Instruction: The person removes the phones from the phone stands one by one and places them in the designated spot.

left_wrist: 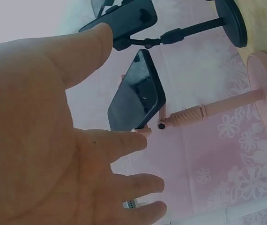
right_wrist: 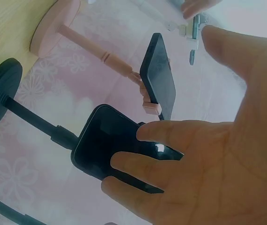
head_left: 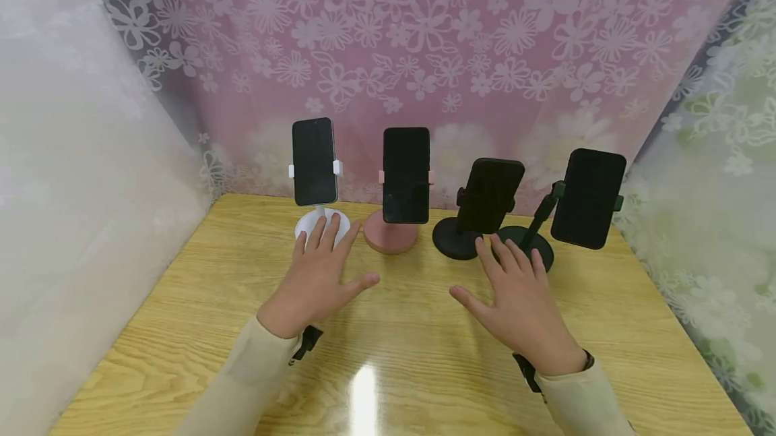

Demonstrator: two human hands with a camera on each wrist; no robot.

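Note:
Four is avoided here: several phones stand in holders along the back of the table. My left hand (head_left: 316, 282), fingers spread and holding nothing, is nearest the white phone stand (head_left: 300, 222), overlapping its base in the head view. Beside it a pink stand (head_left: 391, 239) carries a dark phone (head_left: 406, 175). My right hand (head_left: 515, 299) is also spread and holds nothing; its fingertips overlap the bases of a black stand (head_left: 455, 239) and a dark green stand (head_left: 542, 247). Their phones, a tilted one (head_left: 491, 195) and a larger one (head_left: 589, 198), show dark screens.
The wooden table (head_left: 400, 341) reaches back to a pink flowered curtain (head_left: 424, 52). Pale fabric (head_left: 79, 173) hangs along the left, and flowered fabric (head_left: 721, 220) along the right. A black strap (head_left: 309, 341) sits on the left wrist.

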